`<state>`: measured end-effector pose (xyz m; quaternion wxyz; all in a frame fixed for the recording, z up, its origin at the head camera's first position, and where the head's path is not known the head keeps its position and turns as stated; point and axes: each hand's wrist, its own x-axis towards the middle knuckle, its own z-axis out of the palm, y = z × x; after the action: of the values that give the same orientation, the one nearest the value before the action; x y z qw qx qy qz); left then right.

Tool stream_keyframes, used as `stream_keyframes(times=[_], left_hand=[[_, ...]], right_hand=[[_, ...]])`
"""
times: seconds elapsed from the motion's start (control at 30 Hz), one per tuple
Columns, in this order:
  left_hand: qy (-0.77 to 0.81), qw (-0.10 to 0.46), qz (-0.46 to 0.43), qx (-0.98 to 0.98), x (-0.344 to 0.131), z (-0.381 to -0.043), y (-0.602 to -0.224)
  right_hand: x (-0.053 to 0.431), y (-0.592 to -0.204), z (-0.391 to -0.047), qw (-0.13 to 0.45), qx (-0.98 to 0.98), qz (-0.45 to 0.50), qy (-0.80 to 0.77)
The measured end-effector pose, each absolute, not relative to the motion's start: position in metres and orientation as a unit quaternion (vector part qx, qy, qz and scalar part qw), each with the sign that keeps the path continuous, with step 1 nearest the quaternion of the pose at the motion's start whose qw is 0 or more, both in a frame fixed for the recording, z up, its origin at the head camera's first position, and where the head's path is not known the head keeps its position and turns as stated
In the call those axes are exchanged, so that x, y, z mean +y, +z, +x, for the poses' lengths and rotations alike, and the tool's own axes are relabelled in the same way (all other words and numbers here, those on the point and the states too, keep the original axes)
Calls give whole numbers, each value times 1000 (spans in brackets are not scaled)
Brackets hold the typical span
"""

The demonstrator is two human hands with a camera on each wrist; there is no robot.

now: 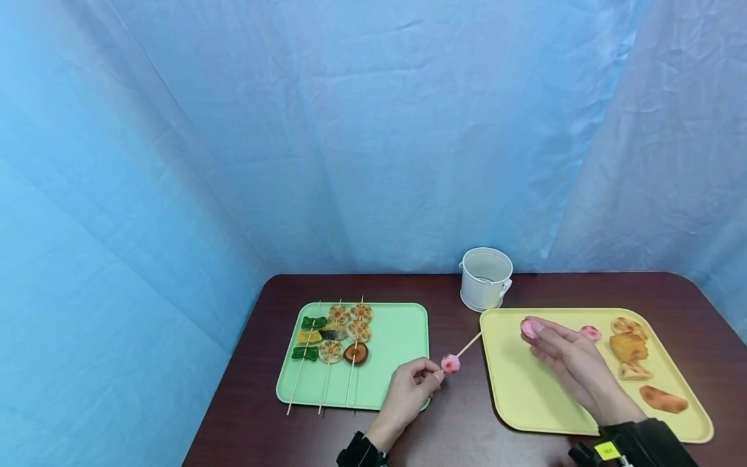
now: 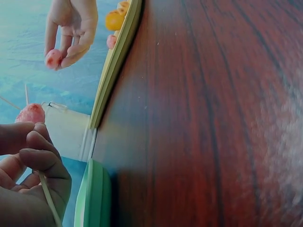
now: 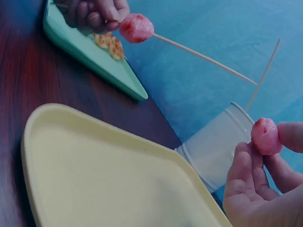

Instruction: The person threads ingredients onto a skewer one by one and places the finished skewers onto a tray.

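My left hand (image 1: 410,391) grips a thin wooden skewer (image 3: 203,59) that slants up to the right, its tip pointing away from the hand. One pink ball (image 1: 450,363) is threaded on it, right beside the fingertips. Over the yellow tray (image 1: 508,395), my right hand (image 1: 574,370) pinches a second pink ball (image 3: 266,136) between thumb and fingers. A gap separates this ball from the skewer's tip. The lower end of the skewer comes out below the left fingers in the left wrist view.
Loaded skewers of lotus slices (image 1: 331,351), green pieces (image 1: 314,322) and a mushroom (image 1: 356,353) lie on the green tray (image 1: 399,337). A white bucket (image 1: 486,279) holding a skewer (image 3: 269,66) stands behind. The yellow tray carries another pink ball (image 1: 591,333) and several brownish pieces (image 1: 663,399).
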<state>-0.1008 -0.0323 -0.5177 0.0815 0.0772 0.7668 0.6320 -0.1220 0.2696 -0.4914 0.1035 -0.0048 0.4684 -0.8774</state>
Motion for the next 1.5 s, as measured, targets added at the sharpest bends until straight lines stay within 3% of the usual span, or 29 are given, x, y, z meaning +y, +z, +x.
stream_keyframes(times=[0.3, 0.87, 1.3, 1.5], left_hand=[[613, 95, 122, 775, -31, -98, -517], [608, 107, 122, 777, -31, -96, -517], [597, 92, 112, 789, -29, -96, -520], [597, 85, 110, 790, -27, -94, -522]], right_hand=[[265, -492, -124, 111, 443, -11, -890], [258, -491, -128, 103, 418, -33, -902], [247, -485, -125, 23, 560, -17, -828], [243, -483, -124, 13, 602, 0, -799]])
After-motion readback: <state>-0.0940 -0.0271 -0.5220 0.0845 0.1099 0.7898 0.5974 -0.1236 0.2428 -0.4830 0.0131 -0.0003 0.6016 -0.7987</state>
